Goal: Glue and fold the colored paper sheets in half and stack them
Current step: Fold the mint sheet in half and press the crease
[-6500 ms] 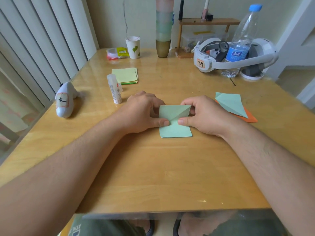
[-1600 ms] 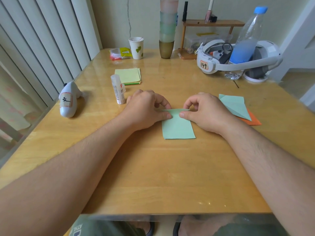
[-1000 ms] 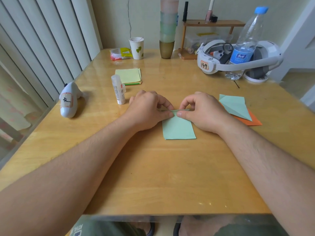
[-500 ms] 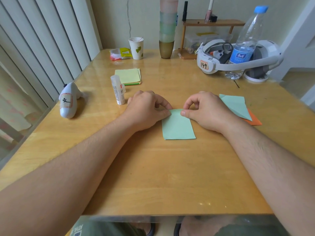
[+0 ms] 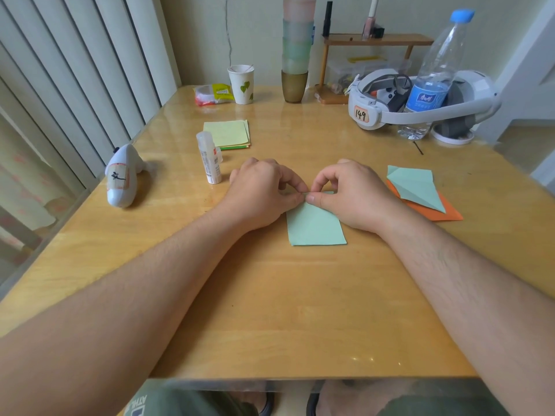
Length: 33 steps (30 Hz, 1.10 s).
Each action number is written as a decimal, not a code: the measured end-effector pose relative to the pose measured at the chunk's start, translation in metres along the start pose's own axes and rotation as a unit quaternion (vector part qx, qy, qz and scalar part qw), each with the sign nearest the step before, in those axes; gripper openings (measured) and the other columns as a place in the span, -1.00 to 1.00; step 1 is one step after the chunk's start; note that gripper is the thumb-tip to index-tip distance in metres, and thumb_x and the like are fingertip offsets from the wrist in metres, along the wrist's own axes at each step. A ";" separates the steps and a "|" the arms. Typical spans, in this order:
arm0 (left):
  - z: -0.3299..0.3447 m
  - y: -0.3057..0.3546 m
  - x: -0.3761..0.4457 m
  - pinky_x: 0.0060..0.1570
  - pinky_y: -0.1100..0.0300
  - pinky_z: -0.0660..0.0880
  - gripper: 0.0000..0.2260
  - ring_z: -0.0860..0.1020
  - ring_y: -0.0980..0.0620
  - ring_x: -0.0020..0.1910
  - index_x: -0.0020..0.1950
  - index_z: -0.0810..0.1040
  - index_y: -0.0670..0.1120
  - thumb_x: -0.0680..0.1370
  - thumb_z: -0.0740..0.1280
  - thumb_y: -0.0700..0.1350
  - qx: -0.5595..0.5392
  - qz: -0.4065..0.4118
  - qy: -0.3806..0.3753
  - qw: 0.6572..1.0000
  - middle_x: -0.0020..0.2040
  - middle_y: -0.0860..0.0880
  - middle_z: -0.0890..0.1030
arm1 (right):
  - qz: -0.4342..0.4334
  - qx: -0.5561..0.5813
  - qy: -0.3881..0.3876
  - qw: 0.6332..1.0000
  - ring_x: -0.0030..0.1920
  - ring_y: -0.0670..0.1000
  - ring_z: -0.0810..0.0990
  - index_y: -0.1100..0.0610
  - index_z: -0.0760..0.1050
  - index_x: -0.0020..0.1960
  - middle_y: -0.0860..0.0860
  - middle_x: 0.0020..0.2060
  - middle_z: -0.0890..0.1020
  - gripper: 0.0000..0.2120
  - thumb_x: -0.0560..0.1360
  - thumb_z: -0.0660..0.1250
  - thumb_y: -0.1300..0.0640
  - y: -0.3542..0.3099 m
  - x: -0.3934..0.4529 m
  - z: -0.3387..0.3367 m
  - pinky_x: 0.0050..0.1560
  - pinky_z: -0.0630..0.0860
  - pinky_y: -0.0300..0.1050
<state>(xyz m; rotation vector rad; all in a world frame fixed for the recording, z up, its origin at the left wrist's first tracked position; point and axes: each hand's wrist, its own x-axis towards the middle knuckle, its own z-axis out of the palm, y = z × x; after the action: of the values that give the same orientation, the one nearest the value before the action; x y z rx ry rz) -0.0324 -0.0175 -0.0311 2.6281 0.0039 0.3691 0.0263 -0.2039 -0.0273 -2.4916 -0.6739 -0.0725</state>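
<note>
Since the earliest frame, the diagonal flap on the light green folded paper sheet [image 5: 315,225] had been laid flat, and both hands had drawn together at its far edge. The left hand [image 5: 261,193] pinched that edge with thumb and forefinger curled on it. The right hand [image 5: 350,193] pinched the same edge just beside it, so the fingertips of the two hands almost touched. The sheet lay flat on the wooden surface [image 5: 270,295], in the middle, with its near edge free.

I judged the task to be in its middle part. The sheet in hand looked folded already, and the hands seemed to sharpen or align the top edge; whether glue was inside I could not tell, because the hands hid the edge.

To the right, a light green folded piece [image 5: 416,186] rested on an orange folded piece [image 5: 438,213], which appeared to be the finished stack. At the far left, a pile of yellow-green unfolded square sheets [image 5: 226,134] waited, with the white glue stick [image 5: 209,159] standing upright just beside it. So several sheets were left to glue, fold and stack.
</note>
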 end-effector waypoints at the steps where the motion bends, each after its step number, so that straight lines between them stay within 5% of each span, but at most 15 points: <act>1: 0.000 0.000 0.000 0.23 -0.08 0.42 -0.93 0.42 -0.06 0.14 0.00 0.66 0.33 0.52 0.44 0.19 0.000 0.000 -0.001 1.000 -0.15 0.14 0.52 | 0.001 0.000 0.000 1.000 -0.16 -0.15 0.44 -0.10 0.64 -0.15 -0.09 -0.16 0.45 -0.82 0.47 0.55 -0.16 0.001 0.000 -0.001 -0.26 0.28 -0.18; 24: 0.008 -0.001 0.002 0.11 -0.03 0.36 -0.86 0.38 -0.08 0.11 0.09 0.67 0.31 0.57 0.37 0.21 0.058 0.000 0.028 0.998 -0.10 0.16 0.50 | 0.001 -0.001 0.009 1.000 -0.15 -0.07 0.43 -0.08 0.64 -0.14 -0.11 -0.16 0.42 -0.87 0.52 0.50 -0.10 -0.001 0.007 0.008 -0.11 0.34 -0.10; 33: 0.009 -0.002 0.002 0.14 -0.06 0.37 -0.83 0.39 -0.11 0.15 0.09 0.67 0.29 0.57 0.34 0.23 0.052 -0.015 0.020 0.998 -0.10 0.16 0.51 | 0.013 0.016 0.012 1.000 -0.19 -0.17 0.40 -0.11 0.64 -0.16 -0.10 -0.16 0.42 -0.88 0.51 0.52 -0.09 -0.002 0.005 0.006 -0.25 0.28 -0.22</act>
<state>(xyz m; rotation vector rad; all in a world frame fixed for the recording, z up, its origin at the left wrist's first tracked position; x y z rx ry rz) -0.0279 -0.0200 -0.0388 2.7190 0.0783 0.4210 0.0295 -0.1971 -0.0300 -2.4639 -0.6276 -0.0803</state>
